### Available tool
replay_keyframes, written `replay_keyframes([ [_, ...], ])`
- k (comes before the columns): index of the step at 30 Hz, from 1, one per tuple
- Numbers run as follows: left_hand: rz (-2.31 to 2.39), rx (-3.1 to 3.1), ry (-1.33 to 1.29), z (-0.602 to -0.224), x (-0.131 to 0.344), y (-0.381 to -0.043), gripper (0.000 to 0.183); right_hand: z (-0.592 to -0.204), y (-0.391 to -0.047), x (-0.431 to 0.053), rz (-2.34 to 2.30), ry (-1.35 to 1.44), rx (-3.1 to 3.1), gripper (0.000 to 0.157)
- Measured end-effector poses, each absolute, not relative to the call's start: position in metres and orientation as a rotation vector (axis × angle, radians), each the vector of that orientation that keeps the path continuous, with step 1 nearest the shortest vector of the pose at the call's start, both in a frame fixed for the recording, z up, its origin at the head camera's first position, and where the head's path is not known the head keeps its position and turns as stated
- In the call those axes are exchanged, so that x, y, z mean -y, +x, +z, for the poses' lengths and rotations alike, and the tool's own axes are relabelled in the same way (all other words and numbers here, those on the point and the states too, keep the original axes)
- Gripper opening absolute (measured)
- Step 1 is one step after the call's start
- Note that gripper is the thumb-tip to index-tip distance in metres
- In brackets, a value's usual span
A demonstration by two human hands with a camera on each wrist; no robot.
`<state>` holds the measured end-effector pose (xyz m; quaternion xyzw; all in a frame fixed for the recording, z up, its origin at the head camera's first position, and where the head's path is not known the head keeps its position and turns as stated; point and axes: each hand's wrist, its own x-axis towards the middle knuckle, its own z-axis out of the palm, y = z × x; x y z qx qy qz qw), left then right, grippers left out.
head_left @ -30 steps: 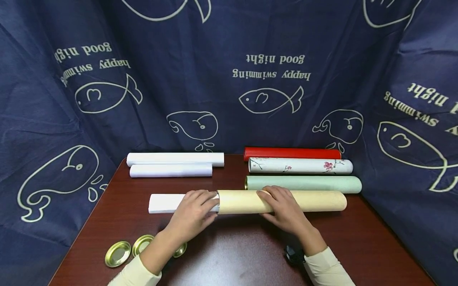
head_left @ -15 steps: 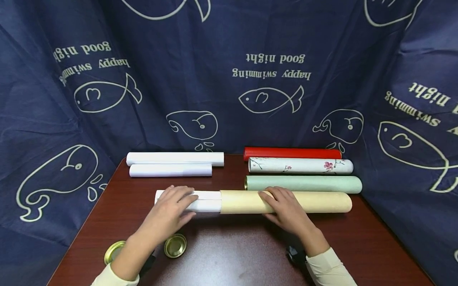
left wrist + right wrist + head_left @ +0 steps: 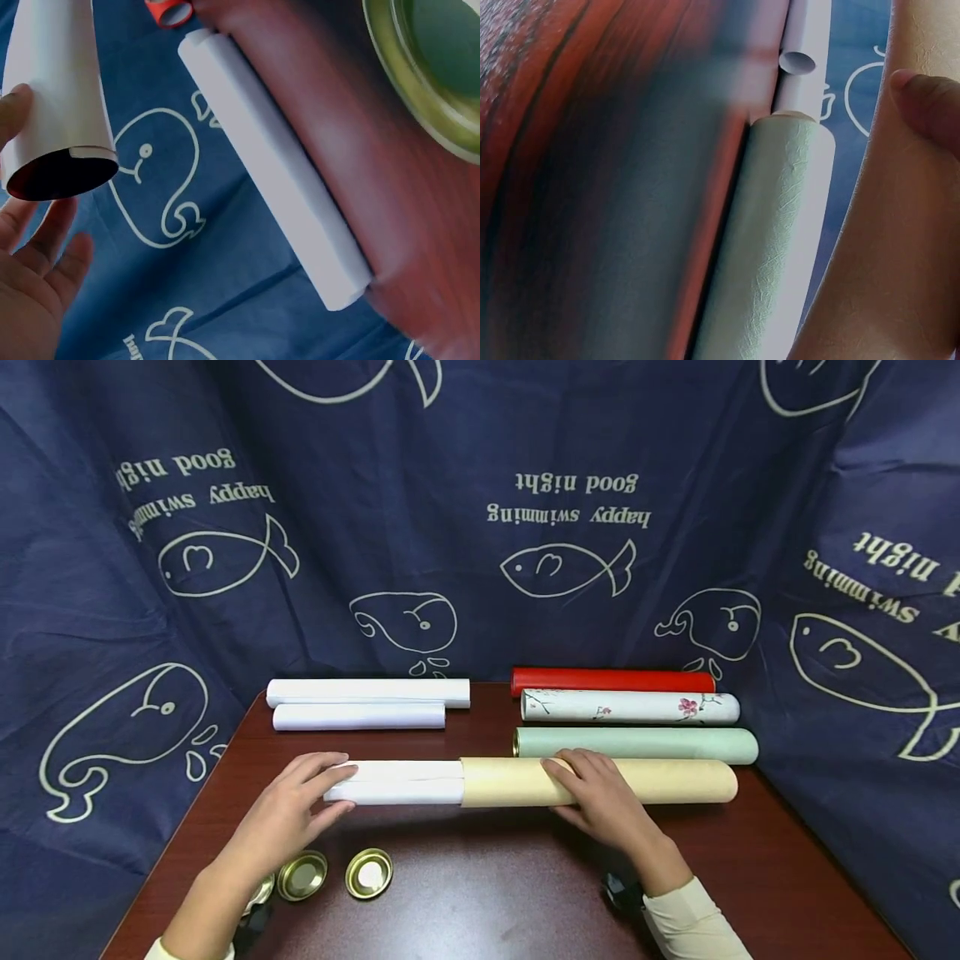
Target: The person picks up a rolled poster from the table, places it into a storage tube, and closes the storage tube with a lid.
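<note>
A cream cardboard tube point(image 3: 495, 782) lies across the table, its left mouth around a roll of white paper point(image 3: 405, 782) that sticks out to the left. My right hand point(image 3: 600, 797) grips the tube near its middle, fingers over the top and thumb on the near side. At the outer end of the roll, my left hand point(image 3: 296, 806) spans it with fingers on the far side and thumb on the near side. The left wrist view shows the roll's hollow end point(image 3: 64, 172), with one digit on its wall and other fingers point(image 3: 67, 262) loose beyond the rim.
Behind, two white paper rolls point(image 3: 360, 717) lie at left; at right lie a green tube point(image 3: 637, 746), a flowered tube point(image 3: 637, 707) and a red tube point(image 3: 607, 681). Gold metal lids point(image 3: 369, 873) sit front left. A blue printed cloth point(image 3: 465, 527) hangs around the table.
My left hand has slid left along the paper roll, from the tube's mouth to the roll's outer end. The tube and roll shifted slightly right, and my right hand stayed on the tube.
</note>
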<state>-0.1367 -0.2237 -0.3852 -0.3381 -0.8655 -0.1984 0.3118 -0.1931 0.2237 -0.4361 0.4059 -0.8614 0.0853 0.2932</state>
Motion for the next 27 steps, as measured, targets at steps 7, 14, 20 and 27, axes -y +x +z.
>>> replay_keyframes([
  [7, -0.675, 2.27, -0.859, -0.398, 0.21, -0.139, 0.051, -0.433, -0.188, -0.222, 0.203, 1.068, 2.333, 0.075],
  [14, -0.85, 2.308, -0.833, -0.411, 0.176, -0.147, 0.04, -0.432, -0.187, -0.219, 0.183, 1.07, 2.341, 0.074],
  [20, -0.967, 2.274, -0.872, -0.421, 0.145, -0.154, 0.038, -0.432, -0.186, -0.217, 0.186, 1.077, 2.333, 0.074],
  [27, -1.19, 2.273, -0.884, -0.425, 0.125, -0.156, 0.037, -0.432, -0.186, -0.215, 0.174, 1.088, 2.32, 0.076],
])
